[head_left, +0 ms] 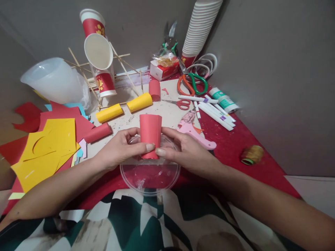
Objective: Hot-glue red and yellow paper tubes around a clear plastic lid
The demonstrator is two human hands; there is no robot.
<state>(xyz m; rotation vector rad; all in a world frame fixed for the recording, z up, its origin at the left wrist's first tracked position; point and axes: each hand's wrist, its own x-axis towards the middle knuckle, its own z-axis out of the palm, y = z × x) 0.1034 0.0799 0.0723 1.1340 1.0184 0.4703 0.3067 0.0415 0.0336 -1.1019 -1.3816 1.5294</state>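
Between my two hands stands a red paper tube (150, 129), a little wider at its top than at its lower end. My left hand (125, 143) grips its left side, with the thumb pressed across the front near the bottom. From the other side my right hand (180, 145) holds it, thumb tip also low on the front. Fingers behind the tube are partly hidden. Underneath lies a round clear plastic lid (150, 179). Farther back are two yellow paper rolls (140, 101), another red paper roll (154, 90) and small red scissors (181, 104).
Left are yellow paper sheets (49, 146), a red roll (98, 133) and a translucent jug (56, 80). Paper cups (98, 52) and a stick frame (124, 73) stand behind. Right are large scissors (192, 83), white markers (217, 113), a pink glue gun (196, 134) and a thread spool (251, 155).
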